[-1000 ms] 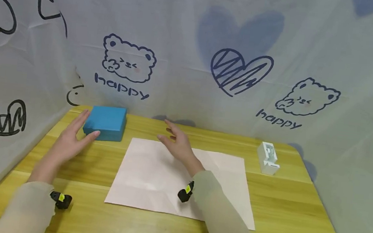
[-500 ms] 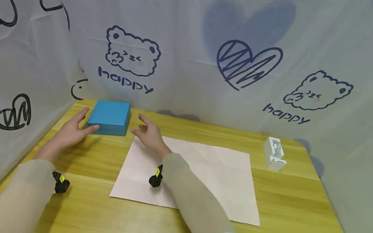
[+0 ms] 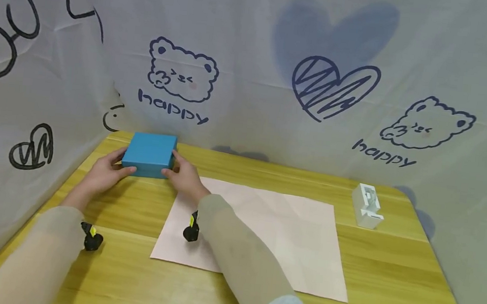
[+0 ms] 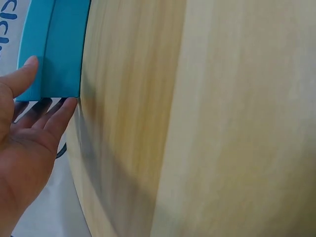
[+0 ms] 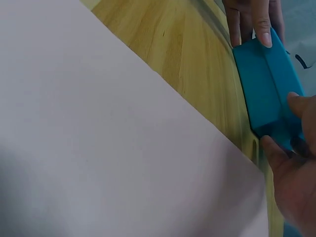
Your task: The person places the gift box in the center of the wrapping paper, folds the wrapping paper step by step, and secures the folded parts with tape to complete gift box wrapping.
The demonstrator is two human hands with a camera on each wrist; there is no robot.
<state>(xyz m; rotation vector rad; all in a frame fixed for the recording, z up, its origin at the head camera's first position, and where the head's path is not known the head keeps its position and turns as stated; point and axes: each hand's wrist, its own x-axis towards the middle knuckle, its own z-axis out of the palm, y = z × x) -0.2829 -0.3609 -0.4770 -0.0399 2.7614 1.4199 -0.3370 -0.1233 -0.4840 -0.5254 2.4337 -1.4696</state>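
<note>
A flat blue box (image 3: pixel 150 148) lies at the back left of the wooden table, with a hand on either side. My left hand (image 3: pixel 104 175) holds its left end: in the left wrist view the thumb (image 4: pixel 25 76) presses the box's edge while the fingers bend against the end face. At the other end my right hand (image 3: pixel 185 179) grips the right side. The right wrist view shows the right thumb (image 5: pixel 296 104) on the box's edge and a finger by its lower corner. Some fingertips are hidden behind the box.
A creased pale pink sheet of paper (image 3: pixel 279 235) lies mid-table, beneath the right forearm. What looks like a white tape dispenser (image 3: pixel 367 207) stands at the right. A white cloth with drawings (image 3: pixel 248 103) hangs along the table's back and sides.
My right hand has moved left from above the paper to the box's right side. The left hand has closed in on the left end. The box appears unmoved on the table.
</note>
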